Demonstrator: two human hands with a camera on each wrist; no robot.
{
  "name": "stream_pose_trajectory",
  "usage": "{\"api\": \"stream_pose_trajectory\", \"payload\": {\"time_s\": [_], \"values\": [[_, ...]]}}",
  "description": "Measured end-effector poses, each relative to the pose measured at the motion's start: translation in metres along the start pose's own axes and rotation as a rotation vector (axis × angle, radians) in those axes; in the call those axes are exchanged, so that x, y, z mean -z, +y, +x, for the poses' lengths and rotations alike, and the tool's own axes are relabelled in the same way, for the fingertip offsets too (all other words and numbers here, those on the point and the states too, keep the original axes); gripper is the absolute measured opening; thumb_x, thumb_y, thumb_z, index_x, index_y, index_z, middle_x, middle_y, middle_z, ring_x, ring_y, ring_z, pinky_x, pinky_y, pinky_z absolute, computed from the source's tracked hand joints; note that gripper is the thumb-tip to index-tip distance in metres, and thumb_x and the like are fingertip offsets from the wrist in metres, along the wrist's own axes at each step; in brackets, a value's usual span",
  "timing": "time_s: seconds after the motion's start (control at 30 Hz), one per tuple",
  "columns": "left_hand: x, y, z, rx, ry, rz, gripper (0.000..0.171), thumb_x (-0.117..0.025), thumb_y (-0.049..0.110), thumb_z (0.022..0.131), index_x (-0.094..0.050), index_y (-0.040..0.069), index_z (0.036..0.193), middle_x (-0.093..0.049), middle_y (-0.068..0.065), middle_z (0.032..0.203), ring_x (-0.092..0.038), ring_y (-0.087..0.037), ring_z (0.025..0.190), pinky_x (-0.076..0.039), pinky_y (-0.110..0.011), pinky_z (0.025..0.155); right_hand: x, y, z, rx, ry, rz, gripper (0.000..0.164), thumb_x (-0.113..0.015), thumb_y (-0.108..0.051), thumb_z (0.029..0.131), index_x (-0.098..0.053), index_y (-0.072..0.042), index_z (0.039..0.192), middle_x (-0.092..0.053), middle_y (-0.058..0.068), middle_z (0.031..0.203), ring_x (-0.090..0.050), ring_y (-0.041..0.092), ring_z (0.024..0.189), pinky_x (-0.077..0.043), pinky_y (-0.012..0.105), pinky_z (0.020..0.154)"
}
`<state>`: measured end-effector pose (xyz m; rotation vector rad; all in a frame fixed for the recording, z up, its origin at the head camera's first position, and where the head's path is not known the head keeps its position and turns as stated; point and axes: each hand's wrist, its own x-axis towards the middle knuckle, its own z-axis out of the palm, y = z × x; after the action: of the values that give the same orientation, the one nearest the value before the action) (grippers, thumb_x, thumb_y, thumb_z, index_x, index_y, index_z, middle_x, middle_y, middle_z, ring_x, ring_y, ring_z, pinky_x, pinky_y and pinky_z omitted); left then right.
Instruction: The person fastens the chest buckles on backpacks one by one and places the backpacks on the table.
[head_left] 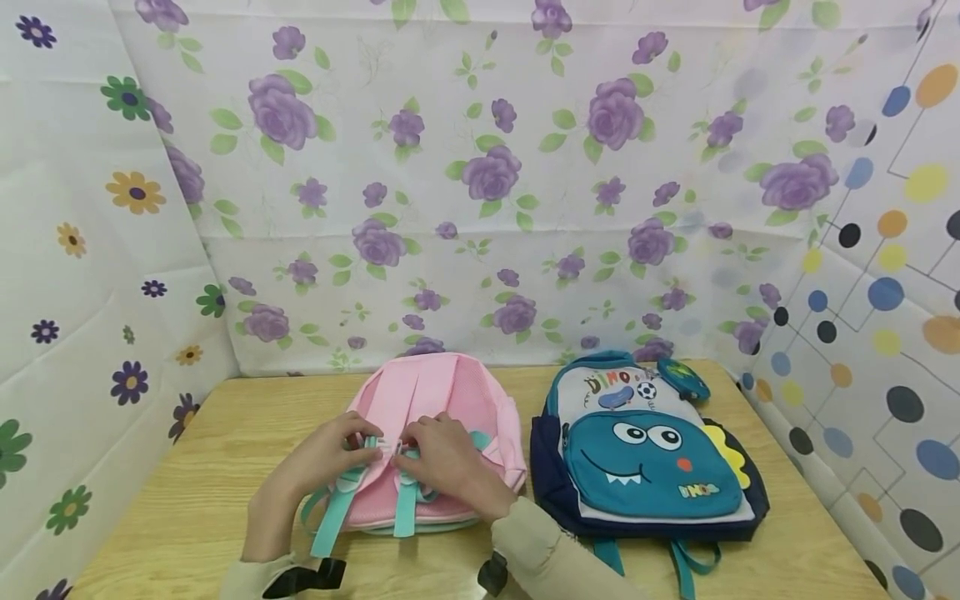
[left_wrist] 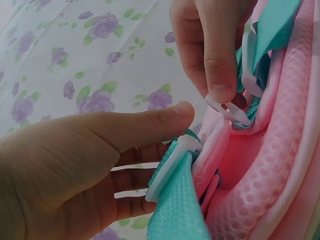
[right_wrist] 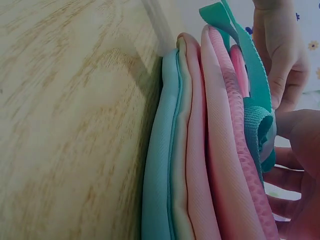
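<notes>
A pink backpack [head_left: 480,392] lies front down, its shoulder straps facing up. My left hand [head_left: 330,450] grips a teal strap at its white buckle [left_wrist: 170,167], the thumb along the top and the fingers behind. Close beside it, my right hand [head_left: 450,458] pinches a white plastic clip [left_wrist: 227,109] between thumb and finger. The two hands nearly meet over the middle of the shoulder straps. Loose teal strap ends [head_left: 333,523] hang toward the near edge. In the right wrist view, the teal webbing [right_wrist: 257,75] stands above the layered side of the backpack, partly hiding the fingers.
To the right lies a blue and white dinosaur backpack [head_left: 652,467], with a small teal pouch [head_left: 684,379] at its top and teal straps [head_left: 682,567] at its near side. Both packs rest on a wooden table [head_left: 247,417]. Flower-printed cloth [head_left: 450,275] stands behind.
</notes>
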<state>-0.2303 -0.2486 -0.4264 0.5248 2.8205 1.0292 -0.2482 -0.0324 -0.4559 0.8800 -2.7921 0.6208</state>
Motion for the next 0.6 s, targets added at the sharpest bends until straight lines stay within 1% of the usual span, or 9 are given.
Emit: {"api": "stream_pose_trajectory", "payload": {"time_s": [0.13,0.2,0.3,0.37,0.43,0.5,0.6], "values": [[0.000,-0.001,-0.001,-0.026,0.013,0.000,0.027,-0.071,0.024,0.093,-0.070,0.010,0.115,-0.057,0.002,0.093,-0.053,-0.015,0.083,-0.047,-0.024,0.068,0.003,0.002,-0.001,0.023,0.001,0.076,0.018,-0.071,-0.036,0.087,-0.070,-0.019,0.092,-0.068,-0.010,0.082,-0.055,0.004,0.071,-0.045,0.020,0.066],[0.000,0.000,-0.001,-0.041,0.019,-0.003,0.026,-0.071,0.025,0.093,-0.069,0.011,0.115,-0.057,0.002,0.093,-0.053,-0.014,0.082,-0.047,-0.024,0.068,0.004,0.003,-0.002,0.025,-0.009,0.125,0.017,-0.071,-0.034,0.087,-0.069,-0.018,0.095,-0.068,-0.009,0.083,-0.055,0.002,0.070,-0.045,0.018,0.065],[-0.001,0.001,-0.001,-0.067,0.029,-0.010,0.024,-0.070,0.025,0.093,-0.070,0.014,0.114,-0.057,0.003,0.093,-0.053,-0.013,0.082,-0.047,-0.023,0.068,0.006,0.004,-0.004,0.020,-0.014,0.203,0.021,-0.069,-0.032,0.088,-0.068,-0.017,0.102,-0.069,-0.006,0.093,-0.060,0.003,0.079,-0.049,0.018,0.071],[-0.001,0.001,-0.001,-0.081,0.038,-0.017,0.023,-0.070,0.025,0.093,-0.070,0.016,0.114,-0.056,0.003,0.094,-0.053,-0.013,0.081,-0.047,-0.023,0.068,0.006,0.004,-0.005,0.013,-0.014,0.261,0.023,-0.068,-0.031,0.089,-0.067,-0.018,0.107,-0.070,-0.005,0.103,-0.064,0.004,0.091,-0.052,0.019,0.078],[0.000,0.002,0.000,-0.093,0.049,-0.024,0.022,-0.070,0.025,0.093,-0.069,0.017,0.114,-0.056,0.003,0.094,-0.053,-0.012,0.081,-0.047,-0.023,0.067,0.007,0.004,-0.006,0.014,-0.004,0.318,0.023,-0.066,-0.031,0.090,-0.066,-0.019,0.109,-0.070,-0.005,0.108,-0.066,0.006,0.100,-0.053,0.021,0.084],[0.000,0.003,0.000,-0.103,0.060,-0.029,0.022,-0.069,0.025,0.094,-0.069,0.017,0.115,-0.056,0.003,0.095,-0.052,-0.012,0.080,-0.047,-0.023,0.067,0.008,0.004,-0.007,0.010,0.003,0.375,0.022,-0.066,-0.031,0.090,-0.065,-0.020,0.109,-0.071,-0.006,0.110,-0.067,0.007,0.104,-0.053,0.021,0.086],[0.001,0.006,0.000,-0.118,0.075,-0.029,0.023,-0.069,0.025,0.094,-0.069,0.017,0.116,-0.056,0.003,0.095,-0.052,-0.012,0.080,-0.047,-0.023,0.066,0.012,0.005,-0.009,0.004,0.018,0.467,0.021,-0.066,-0.029,0.090,-0.064,-0.019,0.108,-0.072,-0.006,0.109,-0.068,0.008,0.105,-0.053,0.021,0.088]]}}
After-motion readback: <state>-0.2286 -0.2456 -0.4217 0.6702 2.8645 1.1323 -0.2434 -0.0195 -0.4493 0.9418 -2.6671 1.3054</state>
